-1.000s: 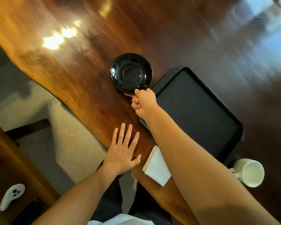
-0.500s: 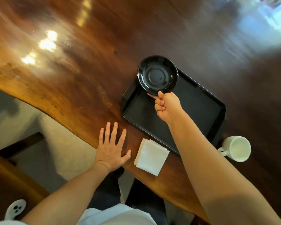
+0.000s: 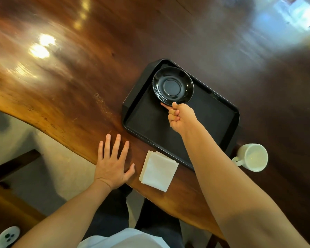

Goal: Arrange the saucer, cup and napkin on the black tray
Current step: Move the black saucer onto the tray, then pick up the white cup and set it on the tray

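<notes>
Right hand [image 3: 182,116] pinching near rim of black saucer [image 3: 173,86] over far-left corner of tray [image 3: 220,122]. Left hand [image 3: 113,162] flat, fingers spread, empty, on table [image 3: 79,77].

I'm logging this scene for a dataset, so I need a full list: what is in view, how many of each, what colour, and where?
saucer: one, glossy black, over the far left corner of the tray, its near rim pinched by the right hand.
tray: one, black, on the table.
cup: one, white, on the table just off the tray's right corner, handle toward the left.
napkin: one, white, folded, at the table's near edge beside the tray.
table: one, glossy brown wood.
controller-like object: one, white, bottom left, off the table.
left hand: flat on the table edge, fingers spread.
right hand: closed on the saucer's rim.
</notes>
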A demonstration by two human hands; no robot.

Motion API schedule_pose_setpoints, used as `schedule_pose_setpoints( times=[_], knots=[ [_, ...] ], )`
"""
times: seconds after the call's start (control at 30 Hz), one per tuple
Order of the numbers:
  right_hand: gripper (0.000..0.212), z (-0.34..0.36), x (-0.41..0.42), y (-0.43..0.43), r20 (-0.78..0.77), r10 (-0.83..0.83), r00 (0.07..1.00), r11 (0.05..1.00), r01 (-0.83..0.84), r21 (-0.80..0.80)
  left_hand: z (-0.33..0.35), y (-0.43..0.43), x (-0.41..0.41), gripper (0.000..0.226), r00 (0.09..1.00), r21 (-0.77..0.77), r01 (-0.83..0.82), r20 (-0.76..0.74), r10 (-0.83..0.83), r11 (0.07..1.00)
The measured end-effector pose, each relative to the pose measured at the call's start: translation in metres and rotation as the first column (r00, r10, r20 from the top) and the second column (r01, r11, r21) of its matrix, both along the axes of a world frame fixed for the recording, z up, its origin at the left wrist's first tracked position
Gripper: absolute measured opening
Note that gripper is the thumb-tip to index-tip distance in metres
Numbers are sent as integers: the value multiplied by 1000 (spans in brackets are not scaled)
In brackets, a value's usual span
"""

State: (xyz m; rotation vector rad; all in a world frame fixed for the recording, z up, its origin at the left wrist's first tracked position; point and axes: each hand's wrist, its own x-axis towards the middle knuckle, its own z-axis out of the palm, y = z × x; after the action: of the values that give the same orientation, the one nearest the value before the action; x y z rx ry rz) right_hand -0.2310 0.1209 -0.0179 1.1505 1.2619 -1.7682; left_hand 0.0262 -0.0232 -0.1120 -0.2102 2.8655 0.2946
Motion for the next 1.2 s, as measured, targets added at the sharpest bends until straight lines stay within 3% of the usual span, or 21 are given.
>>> schedule_pose_setpoints(
  times=[0.43,0.57,0.7,0.83,1.07,1.2],
  knots=[
    [38,-3,2,5,107,3,994,994,9,-110,2,0,-1,85,999,-2,4,49,-4,1000],
    [25,0,11,15,115,5,993,996,5,-91,8,-1,-3,84,998,4,28,55,-28,1000],
    [32,5,21,27,55,18,998,1000,-19,8,13,-11,-6,81,994,3,91,63,-91,996],
    [25,11,37,50,6,23,1000,992,-24,125,15,-22,-13,70,976,-1,211,54,-211,977],
    [16,18,87,114,15,-175,984,958,167,235,26,-13,-18,62,947,-30,312,92,-308,950],
    [18,17,105,155,68,-320,945,888,274,368,31,-8,-20,63,951,-42,302,86,-297,953]
  ],
)
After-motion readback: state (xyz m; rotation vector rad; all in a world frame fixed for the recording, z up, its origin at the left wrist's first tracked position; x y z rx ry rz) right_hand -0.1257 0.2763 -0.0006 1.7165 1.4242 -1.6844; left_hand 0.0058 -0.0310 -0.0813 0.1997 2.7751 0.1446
